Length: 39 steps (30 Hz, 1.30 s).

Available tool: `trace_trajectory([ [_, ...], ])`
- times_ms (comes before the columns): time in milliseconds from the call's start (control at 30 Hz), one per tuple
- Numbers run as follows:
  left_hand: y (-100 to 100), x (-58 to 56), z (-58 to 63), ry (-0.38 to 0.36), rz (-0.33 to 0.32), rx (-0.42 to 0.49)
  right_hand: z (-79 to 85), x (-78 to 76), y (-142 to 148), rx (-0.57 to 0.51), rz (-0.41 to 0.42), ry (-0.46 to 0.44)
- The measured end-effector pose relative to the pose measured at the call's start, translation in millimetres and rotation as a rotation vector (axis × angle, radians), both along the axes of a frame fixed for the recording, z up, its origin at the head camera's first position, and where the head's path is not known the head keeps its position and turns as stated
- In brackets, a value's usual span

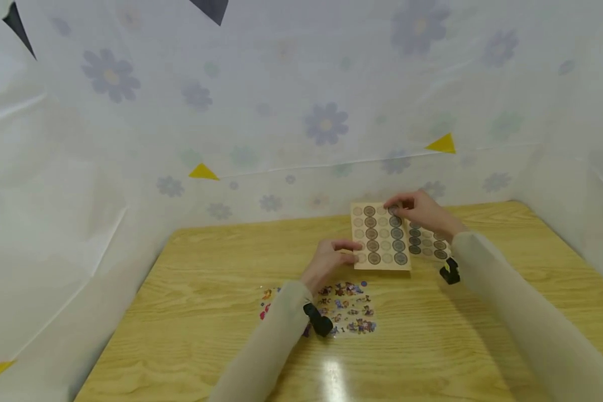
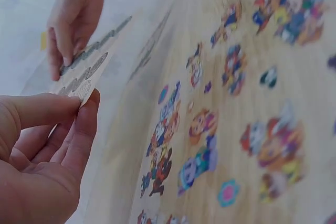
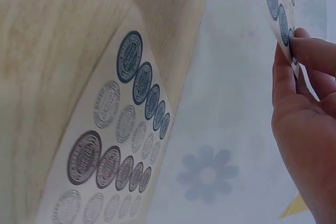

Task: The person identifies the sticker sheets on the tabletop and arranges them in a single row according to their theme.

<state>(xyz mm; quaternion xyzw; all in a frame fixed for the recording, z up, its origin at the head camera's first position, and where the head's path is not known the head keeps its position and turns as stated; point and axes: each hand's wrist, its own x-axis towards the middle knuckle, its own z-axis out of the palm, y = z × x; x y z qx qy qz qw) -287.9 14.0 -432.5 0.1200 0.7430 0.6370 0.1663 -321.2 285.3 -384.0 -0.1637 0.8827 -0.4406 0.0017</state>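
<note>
1. A cream rectangular paper sheet of round, stamp-like stickers [image 1: 384, 234] is held up off the table near its far edge, between both hands. It shows four columns of five, pale ones alternating with dark brown and dark grey.
2. The left hand [image 1: 329, 258] pinches the sheet's left edge near its lower corner; the wrist view shows thumb and fingers closed narrowly on the paper.
3. The right hand [image 1: 424, 211] holds the sheet at its upper right corner, thumb and fingers likewise pinched together on it.
4. A second cream sheet of similar round stickers [image 1: 427, 240] lies on the table, just right of the held one in the head view and partly hidden by the right arm.
5. A clear plastic sheet of small, colourful cartoon stickers [image 1: 352, 307] lies flat nearer the person, the left forearm crossing over it and hiding part.
6. Below is a yellowish wood-grain table [image 1: 206, 279]; behind it hangs a white covering printed with pale flowers [image 1: 261, 56].
7. Each beige sleeve ends by a small black wrist device [image 1: 317, 321].
</note>
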Motion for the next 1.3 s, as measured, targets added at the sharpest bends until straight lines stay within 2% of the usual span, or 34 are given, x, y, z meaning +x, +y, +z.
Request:
trace_trajectory([
  [167,-3.6,12.2,0.7,-0.054,0.016,0.032,-6.7,7.0,1.0,-0.025,0.001,0.004],
  [467,-7.7,33.9,-1.8,-0.057,-0.017,0.045,-14.4,31.8,1.2,-0.119,-0.009,-0.05],
  [633,-8.2,40.6,0.3,-0.04,-0.036,0.052,-19.0,44.1,0.2,-0.161,-0.027,0.006],
  [900,-9.4,55.3,3.0,-0.071,-0.042,0.048,-32.0,60.9,-1.7,-0.187,-0.042,0.064],
  [1167,-3.5,60.0,2.1,-0.067,-0.024,0.072,-25.7,68.8,-2.2,-0.203,-0.072,0.09],
  [1300,-1.5,63.2,1.0,-0.047,-0.054,0.078,-25.7,74.2,0.2,-0.19,-0.065,0.132],
])
